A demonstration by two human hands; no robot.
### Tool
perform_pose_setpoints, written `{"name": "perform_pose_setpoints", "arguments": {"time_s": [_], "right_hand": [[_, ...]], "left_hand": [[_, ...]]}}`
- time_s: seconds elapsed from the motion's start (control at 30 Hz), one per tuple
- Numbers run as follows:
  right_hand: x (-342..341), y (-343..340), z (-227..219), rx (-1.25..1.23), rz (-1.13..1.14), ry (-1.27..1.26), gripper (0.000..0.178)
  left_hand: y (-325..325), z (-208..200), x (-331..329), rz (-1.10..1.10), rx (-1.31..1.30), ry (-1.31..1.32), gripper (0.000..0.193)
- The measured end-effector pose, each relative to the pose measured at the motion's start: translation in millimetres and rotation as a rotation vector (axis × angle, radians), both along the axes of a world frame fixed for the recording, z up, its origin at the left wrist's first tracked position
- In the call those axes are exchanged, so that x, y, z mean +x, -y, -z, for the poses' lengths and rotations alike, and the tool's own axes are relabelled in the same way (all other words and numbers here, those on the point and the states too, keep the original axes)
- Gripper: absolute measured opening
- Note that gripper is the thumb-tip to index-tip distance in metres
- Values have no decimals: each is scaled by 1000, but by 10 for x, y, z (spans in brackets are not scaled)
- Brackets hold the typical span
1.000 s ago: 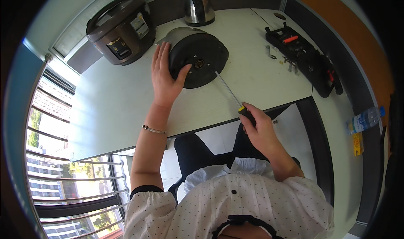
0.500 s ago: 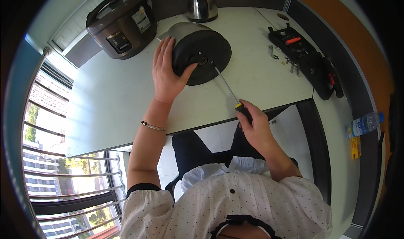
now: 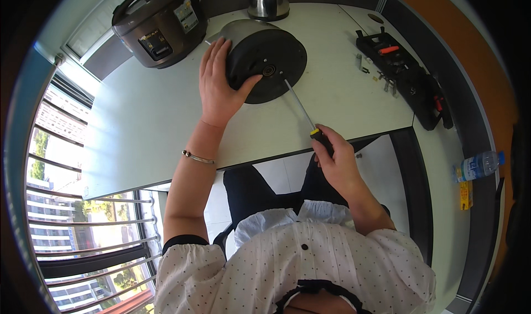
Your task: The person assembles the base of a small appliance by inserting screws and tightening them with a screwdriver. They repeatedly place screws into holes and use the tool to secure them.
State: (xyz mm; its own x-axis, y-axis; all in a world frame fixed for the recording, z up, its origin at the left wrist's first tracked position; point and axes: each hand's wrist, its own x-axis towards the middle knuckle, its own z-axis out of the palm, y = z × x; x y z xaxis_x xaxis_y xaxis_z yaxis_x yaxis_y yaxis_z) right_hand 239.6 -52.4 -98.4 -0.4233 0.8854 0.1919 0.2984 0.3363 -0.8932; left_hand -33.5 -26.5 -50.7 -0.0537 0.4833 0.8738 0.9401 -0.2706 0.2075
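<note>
A steel drum-shaped vessel with a round black base (image 3: 287, 51) lies on its side on the table, base turned toward me. In the middle of that base is a small ringed socket (image 3: 269, 71), with small screw-like spots beside it. My left hand (image 3: 221, 90) grips the vessel's left edge, thumb across the base and fingers round the side. In my right hand (image 3: 336, 156) is a screwdriver (image 3: 300, 104), held by its black and yellow handle. Its tip is at the base, just right of the socket; whether it sits in a screw I cannot tell.
A brown electric pressure cooker (image 3: 160, 29) stands at the back left, and a steel kettle (image 3: 267, 1) behind the vessel. To the right lie an open black tool case (image 3: 404, 73) and loose metal bits (image 3: 381, 80). A water bottle (image 3: 478, 166) lies farther right.
The whole view has shifted slightly, so the table things appear a little higher. Both hands keep their holds, and the screwdriver tip stays by the same spot on the base.
</note>
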Motion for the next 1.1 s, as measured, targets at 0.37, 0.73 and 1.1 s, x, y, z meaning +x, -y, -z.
{"name": "perform_pose_setpoints", "arguments": {"time_s": [0.37,0.73,1.1], "right_hand": [[9,-25,-16,-32,5,-22,33],[5,-34,-7,-62,-11,-23,35],[12,-38,-21,-102,7,-42,34]], "left_hand": [[-8,4,6,66,-49,94,81],[-23,14,-12,70,-49,93,82],[-9,6,2,67,-57,102,80]]}}
